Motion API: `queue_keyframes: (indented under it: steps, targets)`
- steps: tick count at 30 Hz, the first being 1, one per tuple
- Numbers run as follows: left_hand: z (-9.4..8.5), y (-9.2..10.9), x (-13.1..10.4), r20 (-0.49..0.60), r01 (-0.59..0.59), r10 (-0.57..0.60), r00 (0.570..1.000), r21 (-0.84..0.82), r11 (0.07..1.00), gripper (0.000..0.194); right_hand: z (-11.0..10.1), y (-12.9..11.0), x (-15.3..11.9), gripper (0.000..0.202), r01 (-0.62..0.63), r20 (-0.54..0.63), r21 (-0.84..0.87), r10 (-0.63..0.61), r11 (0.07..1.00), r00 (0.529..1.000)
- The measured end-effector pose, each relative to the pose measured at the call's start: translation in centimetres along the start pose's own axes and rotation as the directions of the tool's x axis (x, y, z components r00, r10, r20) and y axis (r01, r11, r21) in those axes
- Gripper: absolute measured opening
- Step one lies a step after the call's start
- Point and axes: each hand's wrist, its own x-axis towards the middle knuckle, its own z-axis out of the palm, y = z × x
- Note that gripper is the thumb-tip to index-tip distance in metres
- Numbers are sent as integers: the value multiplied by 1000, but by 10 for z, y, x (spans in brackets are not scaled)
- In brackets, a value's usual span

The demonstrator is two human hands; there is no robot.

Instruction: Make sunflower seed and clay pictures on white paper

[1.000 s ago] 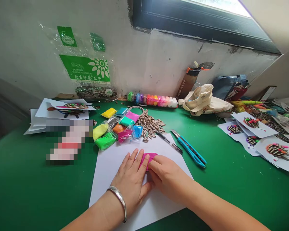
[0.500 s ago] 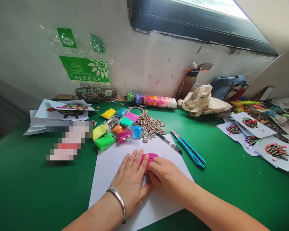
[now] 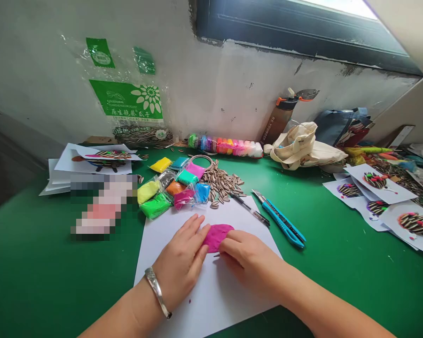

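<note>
A flat, rounded piece of magenta modelling clay (image 3: pixel 216 237) lies on a white sheet of paper (image 3: pixel 169 312). My left hand (image 3: pixel 181 256), a silver bangle at its wrist, has its fingers stretched out along the clay's left edge. At the right edge my right hand (image 3: pixel 245 256) is closed, thumb and fingers pinched together. A small, thin, pointed thing (image 3: pixel 217 255) pokes out from under its fingertips, just below the clay; most of it is hidden, so its kind is unclear.
Clay packets (image 3: pixel 157 205) and a sunflower seed pile (image 3: pixel 223 180) lie beyond the paper. A black pen (image 3: pixel 250 210) and blue utility knife (image 3: pixel 281 220) are to the right. Cards with seed hedgehogs (image 3: pixel 411 223) lie far right, with more cards (image 3: pixel 91 157) at left.
My left hand has slid left and come off the top of the clay, uncovering more of it. The pointed thing beneath my right fingertips now shows. The view has shifted slightly.
</note>
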Motion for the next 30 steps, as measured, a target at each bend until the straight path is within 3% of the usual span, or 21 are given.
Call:
queue_keyframes:
  steps: [5, 11, 16, 27, 30]
  targets:
    - [-4, -13, 4, -60, -30, 29, 998, -26, 999, 38, 8, -8, 0, 19, 13, -23, -58, -14, 998, 1000]
    - [-2, -15, 4, 61, -24, 22, 998, 25, 999, 48, 24, -12, 1, 20, -15, -146, -60, 6, 998, 989]
    - [-1, -15, 3, 92, -9, 8, 996, 13, 1000, 52, 37, -15, 6, 17, -43, -216, -143, 11, 989, 976]
    - [0, -12, 3, 103, -7, 4, 995, 26, 1000, 51, 39, -18, 8, 16, -98, -229, -132, 66, 986, 971]
    - [-1, -12, 3, 102, -5, 3, 995, 25, 1000, 52, 32, -14, 9, 16, -68, -238, -29, 59, 997, 970]
